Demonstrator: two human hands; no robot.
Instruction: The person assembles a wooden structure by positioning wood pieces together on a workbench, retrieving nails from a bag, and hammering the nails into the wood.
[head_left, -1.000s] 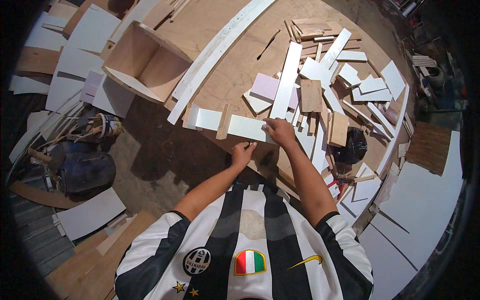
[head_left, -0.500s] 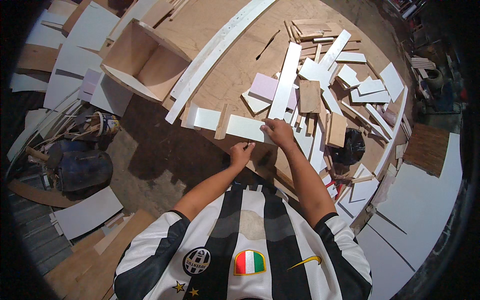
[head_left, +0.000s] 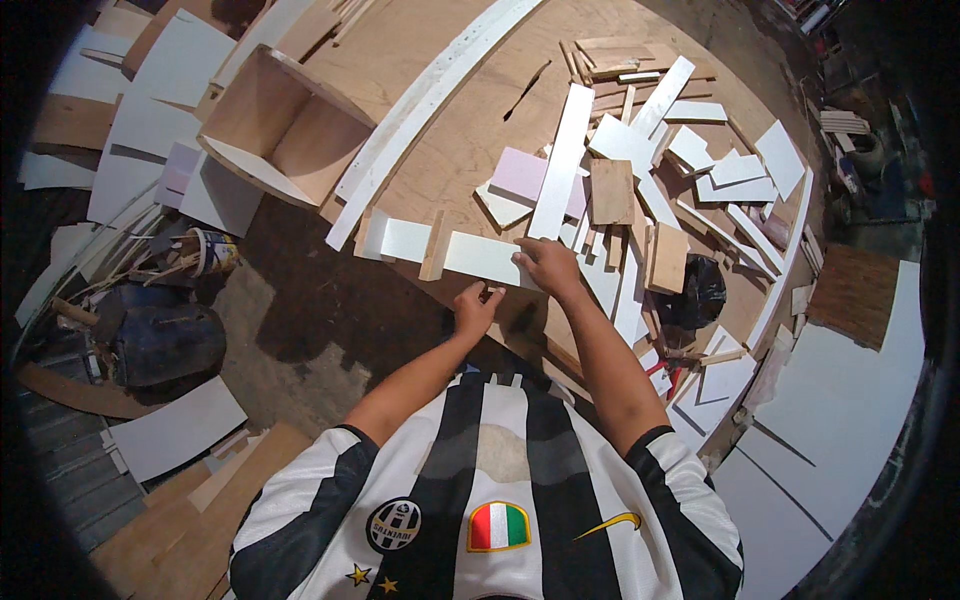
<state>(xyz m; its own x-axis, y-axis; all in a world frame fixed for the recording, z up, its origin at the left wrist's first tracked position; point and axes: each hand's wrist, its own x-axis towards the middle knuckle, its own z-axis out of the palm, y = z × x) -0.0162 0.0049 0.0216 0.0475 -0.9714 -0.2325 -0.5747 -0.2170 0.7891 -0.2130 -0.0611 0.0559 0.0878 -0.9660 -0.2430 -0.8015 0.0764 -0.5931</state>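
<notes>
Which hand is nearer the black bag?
The right hand: it touches the white board, left of the black bag. The left hand is farther left.

White board (head_left: 482, 258), one, narrow and straight, lies lengthwise along the table's (head_left: 435, 165) near edge, with one bare-wood strip (head_left: 436, 246) set crosswise on it, near its middle.

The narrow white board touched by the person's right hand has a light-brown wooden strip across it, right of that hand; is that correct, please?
Not quite: the light-brown wooden strip crosses the narrow white board left of the person's right hand, as the head view shows.
</notes>
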